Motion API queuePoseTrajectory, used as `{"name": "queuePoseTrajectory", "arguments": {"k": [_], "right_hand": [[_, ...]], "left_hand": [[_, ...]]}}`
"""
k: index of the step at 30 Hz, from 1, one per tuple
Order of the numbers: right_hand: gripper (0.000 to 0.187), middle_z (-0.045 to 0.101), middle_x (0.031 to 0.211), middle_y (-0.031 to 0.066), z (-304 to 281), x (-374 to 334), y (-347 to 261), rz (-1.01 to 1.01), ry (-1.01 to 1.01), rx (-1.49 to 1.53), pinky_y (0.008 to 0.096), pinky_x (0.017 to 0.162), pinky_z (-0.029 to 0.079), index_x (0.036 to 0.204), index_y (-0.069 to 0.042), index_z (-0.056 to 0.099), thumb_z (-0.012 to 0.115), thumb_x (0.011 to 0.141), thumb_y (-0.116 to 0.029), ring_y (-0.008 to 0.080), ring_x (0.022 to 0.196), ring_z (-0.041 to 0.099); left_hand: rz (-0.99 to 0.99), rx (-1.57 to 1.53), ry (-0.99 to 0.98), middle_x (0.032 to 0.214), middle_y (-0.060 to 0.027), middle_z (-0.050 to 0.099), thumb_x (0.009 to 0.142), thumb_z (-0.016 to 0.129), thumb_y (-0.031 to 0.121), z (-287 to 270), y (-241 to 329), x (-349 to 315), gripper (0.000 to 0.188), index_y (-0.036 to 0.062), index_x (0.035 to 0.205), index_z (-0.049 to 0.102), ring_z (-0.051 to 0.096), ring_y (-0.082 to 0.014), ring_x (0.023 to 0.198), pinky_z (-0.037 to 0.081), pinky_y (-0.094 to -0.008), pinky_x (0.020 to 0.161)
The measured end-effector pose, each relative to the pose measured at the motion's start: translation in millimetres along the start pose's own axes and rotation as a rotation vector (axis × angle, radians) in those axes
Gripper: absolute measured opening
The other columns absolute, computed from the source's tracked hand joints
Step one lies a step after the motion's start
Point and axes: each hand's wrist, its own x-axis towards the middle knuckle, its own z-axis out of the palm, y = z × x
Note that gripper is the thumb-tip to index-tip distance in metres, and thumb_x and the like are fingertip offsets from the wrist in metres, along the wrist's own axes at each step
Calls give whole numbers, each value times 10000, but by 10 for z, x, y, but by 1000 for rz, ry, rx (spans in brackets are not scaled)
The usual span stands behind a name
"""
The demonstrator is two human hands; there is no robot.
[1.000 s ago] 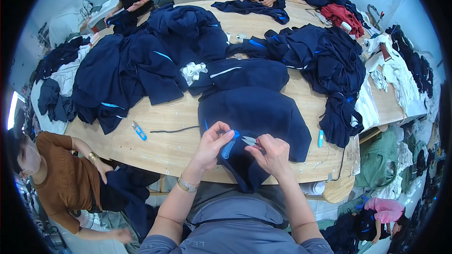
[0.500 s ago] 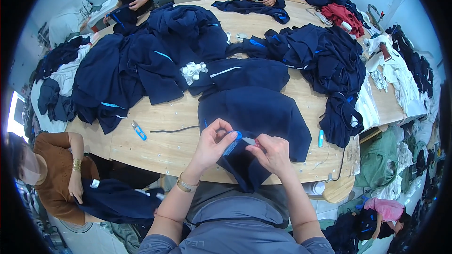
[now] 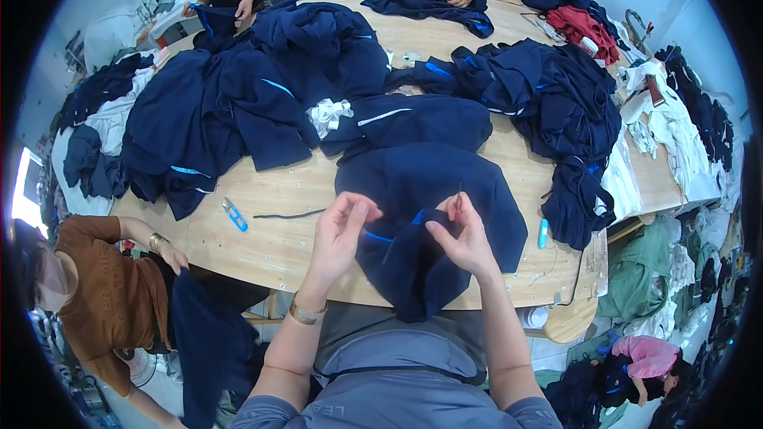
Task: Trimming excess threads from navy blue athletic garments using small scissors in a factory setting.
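Note:
A dark navy garment (image 3: 429, 171) with bright blue trim lies on the wooden table in front of me, its near part bunched toward the table edge. My left hand (image 3: 340, 232) hovers at the left side of the garment, thumb and fingers apart, with nothing visible in it. Closed around a small, thin pointed tool (image 3: 459, 197), my right hand (image 3: 463, 237) is beside a raised fold of the cloth. The tool's point stands upward, and its exact kind is hard to make out. Whether the right thumb touches the fold, I cannot tell.
Blue thread snips (image 3: 236, 216) and a dark cord (image 3: 286, 215) lie to the left; a turquoise cutter-like tool (image 3: 543, 233) lies right. Navy garment piles (image 3: 222, 103) (image 3: 548, 95) flank white ribbons (image 3: 329, 115). Co-workers handle cloth across the table and at my left.
My left hand has let go of the blue-trimmed cloth and moved slightly left. My right hand has turned its tool upward. At left, the co-worker has shifted a navy garment.

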Motion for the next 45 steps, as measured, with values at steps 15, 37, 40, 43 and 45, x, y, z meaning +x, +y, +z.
{"name": "queuePoseTrajectory", "arguments": {"k": [15,37,40,43,45], "right_hand": [[340,564,807,100,158,-183,-134,-658,39,-595,338,520,402,762,-56,409,601,531,105,259,627,519],[267,544,781,121,374,-222,275,-260,320,-220,271,599,458,872,-10,429,636,719,61,197,668,565],[294,550,793,115,350,-164,166,-314,320,-93,264,632,466,820,-21,400,666,710,38,200,750,598],[307,548,839,104,390,-169,35,-343,228,-250,259,588,468,892,-6,445,679,695,21,180,690,580],[298,546,822,100,403,-169,109,-319,259,-289,257,568,467,908,-3,457,670,701,19,173,666,570]], "left_hand": [[-400,-873,72,1012,-24,548,922,503,229,448,-157,-323,221,114,1093,426,547,-130,901,466,-286,751],[-258,-434,-225,1193,-26,505,925,468,139,249,-297,-208,453,25,1340,330,517,-82,1014,423,-267,901],[-225,-404,-267,1244,-56,484,927,470,157,230,-314,-174,502,-4,1363,280,464,-99,1111,346,-236,953],[-169,-368,-310,1297,-87,444,932,460,156,268,-283,-173,515,-26,1370,260,401,-121,1182,296,-245,990],[-200,-349,-336,1327,-107,410,932,454,148,241,-286,-173,525,-28,1377,238,381,-130,1202,293,-259,996]]}}
